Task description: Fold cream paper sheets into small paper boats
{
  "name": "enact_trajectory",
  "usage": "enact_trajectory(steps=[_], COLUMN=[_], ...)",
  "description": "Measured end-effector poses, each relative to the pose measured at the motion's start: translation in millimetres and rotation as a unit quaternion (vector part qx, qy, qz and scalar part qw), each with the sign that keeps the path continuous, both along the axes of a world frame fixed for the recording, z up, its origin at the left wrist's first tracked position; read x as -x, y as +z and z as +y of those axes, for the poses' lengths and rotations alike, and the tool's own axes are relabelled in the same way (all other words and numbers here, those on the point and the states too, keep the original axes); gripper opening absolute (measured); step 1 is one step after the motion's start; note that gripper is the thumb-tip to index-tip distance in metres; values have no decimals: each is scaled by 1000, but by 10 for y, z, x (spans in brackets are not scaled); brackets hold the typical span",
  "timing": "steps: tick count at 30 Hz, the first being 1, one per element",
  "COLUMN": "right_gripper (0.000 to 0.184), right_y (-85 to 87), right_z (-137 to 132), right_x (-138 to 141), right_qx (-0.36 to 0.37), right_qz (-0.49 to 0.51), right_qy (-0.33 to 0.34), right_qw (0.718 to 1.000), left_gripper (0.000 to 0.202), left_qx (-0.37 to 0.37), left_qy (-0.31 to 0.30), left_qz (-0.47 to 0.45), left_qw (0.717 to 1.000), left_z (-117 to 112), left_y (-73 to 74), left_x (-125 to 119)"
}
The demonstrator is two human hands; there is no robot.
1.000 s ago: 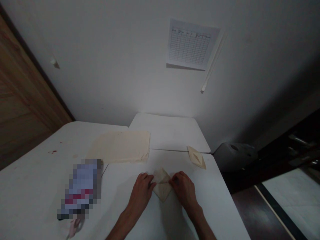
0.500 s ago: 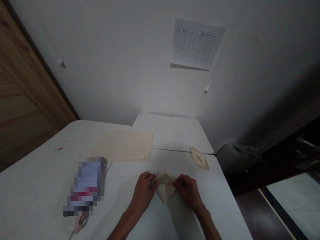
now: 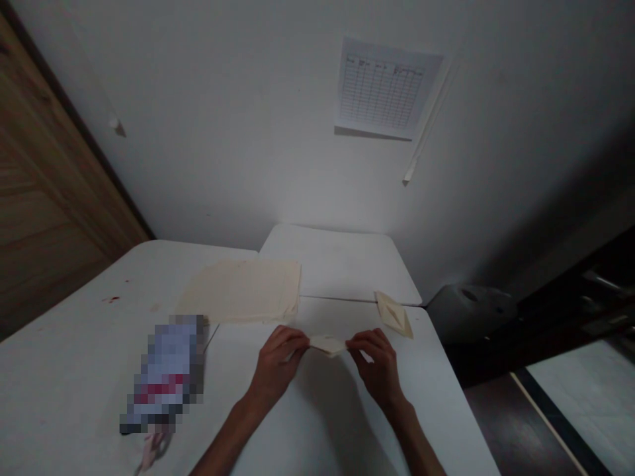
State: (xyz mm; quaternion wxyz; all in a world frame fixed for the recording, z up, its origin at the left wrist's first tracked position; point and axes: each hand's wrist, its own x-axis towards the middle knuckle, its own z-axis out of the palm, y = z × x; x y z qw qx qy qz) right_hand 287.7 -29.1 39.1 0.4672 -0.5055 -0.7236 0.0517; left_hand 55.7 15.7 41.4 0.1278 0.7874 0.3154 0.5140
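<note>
A small piece of folded cream paper (image 3: 328, 345) stretches between my two hands over the white table (image 3: 278, 423). My left hand (image 3: 282, 357) pinches its left corner between thumb and fingers. At the opposite corner my right hand (image 3: 376, 360) has the same kind of pinch. The paper is seen nearly edge-on, so most of its folds are hidden. A second folded cream paper piece (image 3: 394, 315) lies to the right, beyond my right hand, near the table's edge.
Flat cream sheets (image 3: 248, 291) lie at the back left. Nearer on the left is a pixelated object (image 3: 166, 370) with a pink strap (image 3: 153, 446). A printed chart (image 3: 380, 89) hangs on the wall behind. A grey bin-like object (image 3: 469, 314) stands beyond the table's right edge.
The folded paper has gone from a diamond facing me to a thin, nearly edge-on shape. Both hands have risen slightly and spread a little apart, still pinching it.
</note>
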Motion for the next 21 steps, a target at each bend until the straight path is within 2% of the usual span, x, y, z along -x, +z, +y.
enact_trajectory(steps=[2,4,7,10,13,17,21], right_gripper=[13,15,18,22,25,26,16], right_y=[-12,-88,-254,-369,-380,-291,-211], right_z=[1,-14,-45,-65,-89,-160,-193], right_x=[-3,-7,-11,-17,-23,-1,82], right_qx=[-20,-17,15,32,47,74,98], right_qz=[-37,-81,-144,-179,-198,-196,-188], right_qy=[-8,-10,-2,11,26,24,5], right_qw=[999,997,989,983,979,977,977], left_gripper=[15,19,22,33,38,25,20], left_qx=[-65,-105,-122,-116,-97,-36,-4], left_qy=[0,6,2,9,9,3,16], left_qz=[50,128,236,299,323,310,276], left_qw=[997,986,964,947,941,950,961], left_z=[20,12,-49,-122,-172,-222,-239], left_y=[-8,-78,-257,-418,-463,-392,-401], left_x=[44,91,154,201,212,137,19])
